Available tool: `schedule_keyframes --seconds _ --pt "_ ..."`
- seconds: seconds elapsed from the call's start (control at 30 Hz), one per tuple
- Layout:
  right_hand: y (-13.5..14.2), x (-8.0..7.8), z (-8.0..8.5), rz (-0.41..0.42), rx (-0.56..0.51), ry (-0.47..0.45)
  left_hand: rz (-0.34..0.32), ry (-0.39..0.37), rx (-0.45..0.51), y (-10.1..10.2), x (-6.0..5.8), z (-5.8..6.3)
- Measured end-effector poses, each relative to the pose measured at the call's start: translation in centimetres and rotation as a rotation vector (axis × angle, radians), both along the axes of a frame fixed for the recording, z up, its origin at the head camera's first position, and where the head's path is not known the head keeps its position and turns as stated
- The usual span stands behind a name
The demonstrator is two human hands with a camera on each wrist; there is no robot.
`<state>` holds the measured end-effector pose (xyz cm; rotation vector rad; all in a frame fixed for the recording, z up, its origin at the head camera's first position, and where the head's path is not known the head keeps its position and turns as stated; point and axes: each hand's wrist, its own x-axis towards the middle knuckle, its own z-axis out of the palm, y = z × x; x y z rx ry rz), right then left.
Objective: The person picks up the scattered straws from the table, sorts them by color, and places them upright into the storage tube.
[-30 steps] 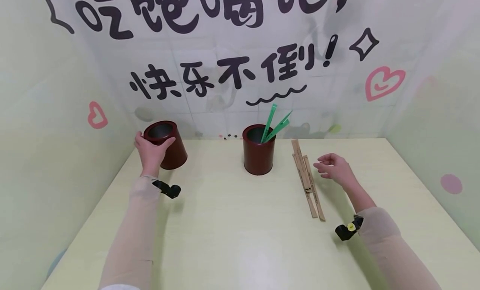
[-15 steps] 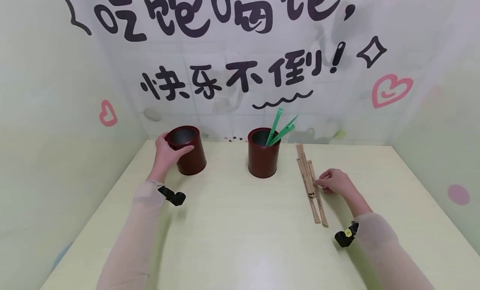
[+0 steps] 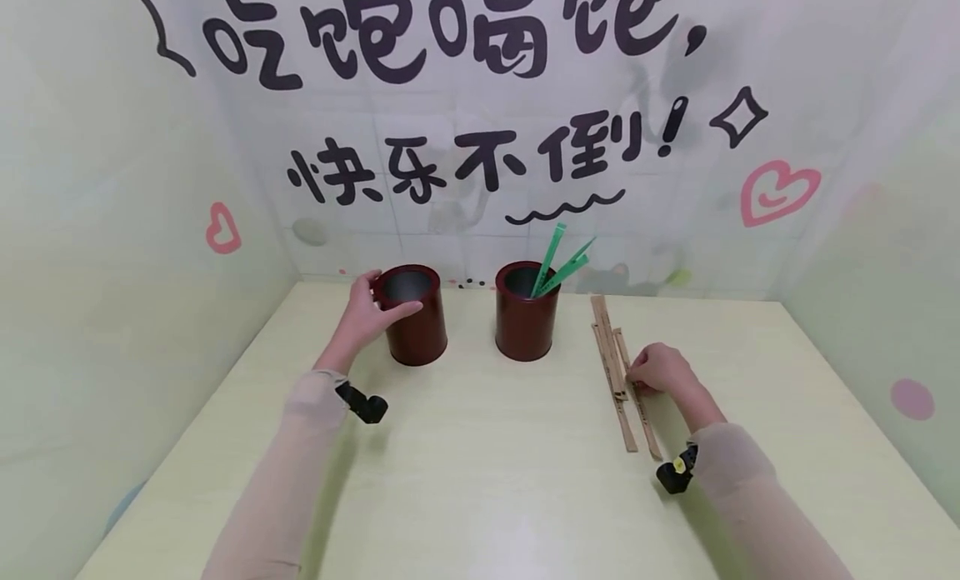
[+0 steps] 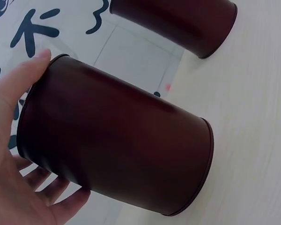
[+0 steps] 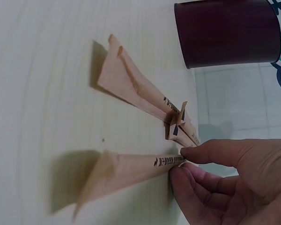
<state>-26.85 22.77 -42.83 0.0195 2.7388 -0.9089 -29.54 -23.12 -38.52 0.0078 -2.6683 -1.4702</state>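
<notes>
My left hand [image 3: 366,317] grips a dark red cylindrical holder [image 3: 418,334] near its rim, thumb on the near side and fingers round the far left. In the left wrist view that holder [image 4: 117,136] leans across the picture, its wall smooth and glossy. Over on the right, my right hand [image 3: 663,370] pinches a thin brown paper-wrapped stick [image 5: 131,172] between thumb and fingertips. Printing runs along its wrapper, and its near end stands clear of the table in the right wrist view. Beside it lie several similar brown wrapped sticks [image 3: 606,342], partly overlapping.
A second dark red holder [image 3: 525,330] stands between the hands, with several green wrapped sticks [image 3: 551,259] leaning out of it. The pale table [image 3: 480,463] meets a back wall covering [image 3: 450,222] with large black lettering.
My left hand has brought its holder rightward, closer to the second one. The right hand has come down from above the table and taken hold of the outer brown wrapped stick.
</notes>
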Motion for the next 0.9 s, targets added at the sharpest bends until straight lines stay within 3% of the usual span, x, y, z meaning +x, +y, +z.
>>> schedule_keyframes --seconds 0.23,0.43,0.67,0.77,0.9 --pt "0.1 -0.2 0.9 0.002 -0.065 -0.028 -0.095 0.013 -0.082 1.6 0.0 0.5" --pt "1.1 0.2 3.1 -0.01 -0.29 -0.004 -0.182 -0.023 -0.035 2.8 -0.1 0.6" --pt "0.0 1.2 6.9 -0.018 -0.551 0.195 -0.308 -0.025 -0.006 4.0 0.5 0.6" --pt "-1.8 2.1 8.8 -0.001 -0.687 0.309 -0.38 -0.014 0.017 4.7 0.7 0.5" --pt "-5.3 2.9 11.1 0.024 -0.871 0.427 -0.418 -0.023 0.022 5.6 1.4 0.4"
